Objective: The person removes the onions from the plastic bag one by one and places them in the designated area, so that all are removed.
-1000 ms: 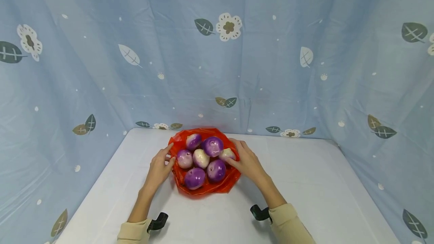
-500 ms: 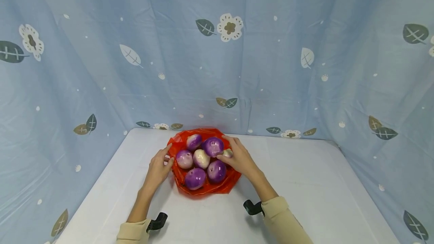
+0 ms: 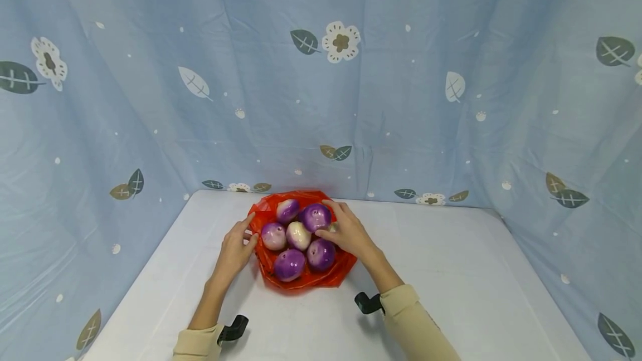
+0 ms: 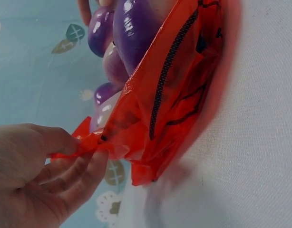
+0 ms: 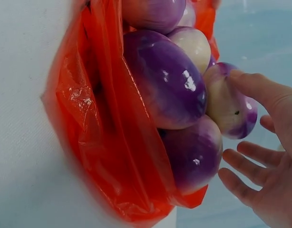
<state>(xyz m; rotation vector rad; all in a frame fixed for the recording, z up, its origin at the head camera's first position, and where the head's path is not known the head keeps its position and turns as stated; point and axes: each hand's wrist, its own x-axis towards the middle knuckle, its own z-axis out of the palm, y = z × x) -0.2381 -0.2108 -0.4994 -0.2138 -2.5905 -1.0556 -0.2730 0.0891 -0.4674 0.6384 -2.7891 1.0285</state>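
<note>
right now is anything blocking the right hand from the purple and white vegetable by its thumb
Nothing visible does. In the right wrist view, the thumb of the right hand overlaps the vegetable, though contact is unclear, and the red bag lies below, not between them.

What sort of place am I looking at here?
Probably a staged recording booth: a blue printed curtain lines the back and sides of a white table bearing a red bag of purple-and-white vegetables.
</note>
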